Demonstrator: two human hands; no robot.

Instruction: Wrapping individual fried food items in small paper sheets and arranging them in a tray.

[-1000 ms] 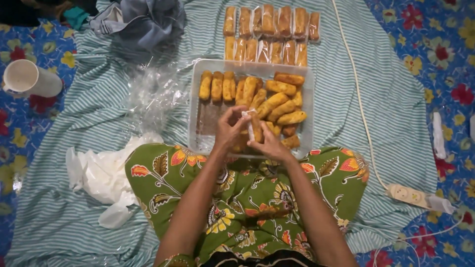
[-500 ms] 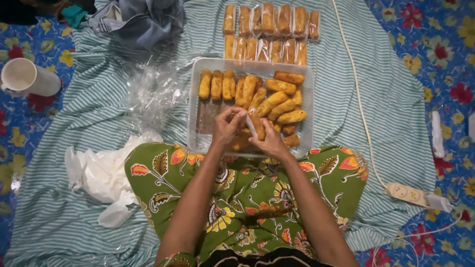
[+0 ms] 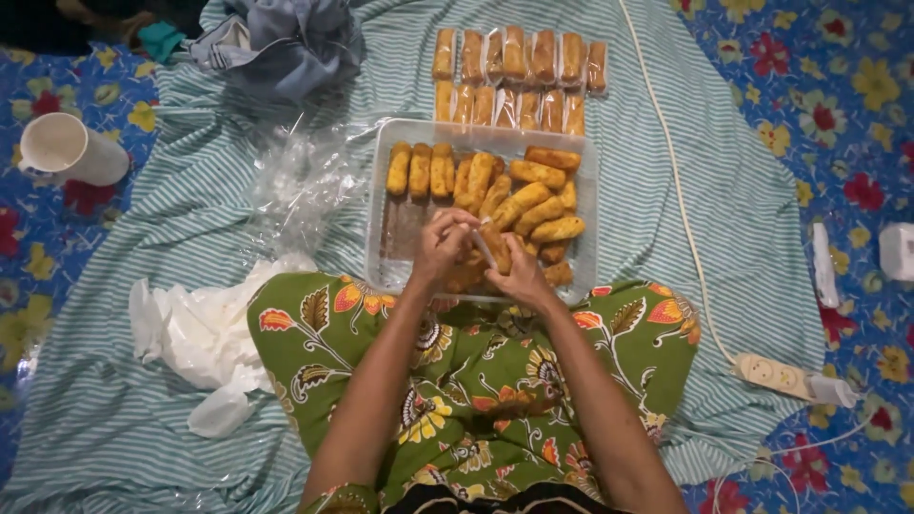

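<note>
Overhead, head view: we sit cross-legged on striped cloth (image 3: 171,219), clear tray (image 3: 583,238) of fried rolls (image 3: 533,205) just beyond our knees. Our left hand (image 3: 440,249) and right hand (image 3: 522,276) meet over tray's near edge, fingers of both pinched narrow on one roll in thin clear wrapper (image 3: 487,249). Wrapped rolls (image 3: 519,76) lie in two rows past tray. Loose plastic bags (image 3: 300,186) left of tray, white cup (image 3: 71,149) farther left, power strip (image 3: 776,374) at right.
</note>
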